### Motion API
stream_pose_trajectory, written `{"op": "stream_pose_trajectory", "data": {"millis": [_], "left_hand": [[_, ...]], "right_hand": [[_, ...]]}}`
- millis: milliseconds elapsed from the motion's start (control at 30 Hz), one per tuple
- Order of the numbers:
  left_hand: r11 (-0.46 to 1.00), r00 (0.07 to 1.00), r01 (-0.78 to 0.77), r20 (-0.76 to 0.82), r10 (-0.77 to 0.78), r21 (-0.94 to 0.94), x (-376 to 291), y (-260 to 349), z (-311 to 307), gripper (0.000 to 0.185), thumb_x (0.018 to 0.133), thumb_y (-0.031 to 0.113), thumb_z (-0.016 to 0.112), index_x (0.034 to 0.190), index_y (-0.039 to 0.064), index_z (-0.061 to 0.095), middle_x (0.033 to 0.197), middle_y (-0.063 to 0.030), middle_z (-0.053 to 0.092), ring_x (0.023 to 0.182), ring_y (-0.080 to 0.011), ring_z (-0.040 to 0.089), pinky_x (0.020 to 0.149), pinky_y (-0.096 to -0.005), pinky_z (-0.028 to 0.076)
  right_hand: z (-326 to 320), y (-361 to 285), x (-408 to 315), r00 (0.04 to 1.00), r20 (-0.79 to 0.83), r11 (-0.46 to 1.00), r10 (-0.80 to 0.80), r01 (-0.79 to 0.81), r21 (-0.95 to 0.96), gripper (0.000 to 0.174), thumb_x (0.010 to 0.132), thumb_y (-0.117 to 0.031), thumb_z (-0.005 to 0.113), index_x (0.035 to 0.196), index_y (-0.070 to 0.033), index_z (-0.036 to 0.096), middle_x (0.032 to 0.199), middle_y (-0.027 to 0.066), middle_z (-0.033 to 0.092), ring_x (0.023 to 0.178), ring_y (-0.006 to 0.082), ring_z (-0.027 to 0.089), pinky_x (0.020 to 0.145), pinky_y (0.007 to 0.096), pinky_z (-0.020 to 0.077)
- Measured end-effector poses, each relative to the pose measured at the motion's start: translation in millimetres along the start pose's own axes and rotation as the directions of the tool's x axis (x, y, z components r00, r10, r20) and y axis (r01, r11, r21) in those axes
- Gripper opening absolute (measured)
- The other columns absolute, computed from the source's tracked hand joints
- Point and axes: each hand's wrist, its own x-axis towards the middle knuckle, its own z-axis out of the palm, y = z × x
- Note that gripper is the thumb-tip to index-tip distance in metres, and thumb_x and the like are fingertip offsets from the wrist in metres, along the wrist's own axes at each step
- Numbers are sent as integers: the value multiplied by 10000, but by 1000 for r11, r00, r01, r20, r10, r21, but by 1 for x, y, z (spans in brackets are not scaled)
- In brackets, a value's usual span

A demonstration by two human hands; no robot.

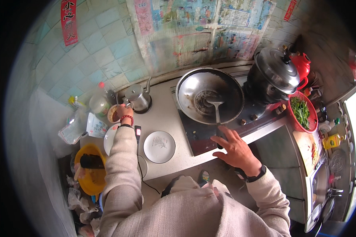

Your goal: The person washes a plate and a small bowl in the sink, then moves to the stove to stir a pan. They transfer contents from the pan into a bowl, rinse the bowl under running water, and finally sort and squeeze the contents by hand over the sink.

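A steel wok (192,91) sits on the stove at the centre, its inside darkened at the bottom. A metal spatula (216,103) rests in it, its dark handle over the near rim. My right hand (235,148) is at that handle, fingers spread; a firm grip does not show. At the left my left hand (125,112) is beside a small bowl (112,113) of brownish-red contents, fingers bent near a thin utensil; what they hold is unclear. A steel kettle (136,96) stands just right of that hand. A white plate (159,147) with a grey pattern lies on the counter.
A lidded steel pot (273,77) stands on the stove's right side, near a red basket (314,118) of green vegetables. A cutting board (304,145) lies beyond the counter's right end. A plastic bottle (99,102) and a white pouch (95,126) stand left; below is a yellow basin (92,185).
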Motion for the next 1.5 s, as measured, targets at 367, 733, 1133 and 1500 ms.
{"op": "stream_pose_trajectory", "data": {"millis": [367, 733, 1133, 1500], "left_hand": [[822, 855, 339, 515, -65, -458, 25, -39, 27, 299, 880, 391, 592, 860, 98, 653, 664, 6, 584, 605, -147, 560, 537, -296, 465], [649, 897, 373, 437, -69, -663, 3, -20, 17, 358, 913, 411, 539, 694, 128, 519, 533, 52, 375, 428, -84, 327, 394, -254, 258], [549, 912, 227, 373, 170, -805, -7, 56, -105, 300, 879, 297, 595, 653, 143, 473, 558, 67, 348, 441, -38, 304, 387, -200, 240], [739, 778, -259, 319, 542, -623, -52, 172, -168, 365, 871, 263, 609, 639, -16, 565, 575, 50, 474, 554, -53, 384, 489, -268, 309]], "right_hand": [[6, 28, -15, 948, -279, 976, 154, -190, -105, 122, 745, 19, 579, 845, -50, 574, 1166, 160, 571, 1003, 352, 578, 857, 392, 498], [-7, 24, -28, 914, -300, 961, 273, -272, 44, 114, 745, 48, 594, 828, -32, 592, 1111, 163, 608, 1001, 353, 591, 839, 398, 501], [-6, 34, -33, 916, -321, 970, 241, -222, 95, 98, 754, 27, 604, 840, -20, 607, 1137, 160, 613, 947, 370, 615, 797, 392, 517], [-7, 41, -40, 920, -338, 978, 201, -165, 131, 91, 778, -9, 632, 859, -51, 634, 1101, 177, 612, 988, 346, 608, 815, 389, 518]]}}
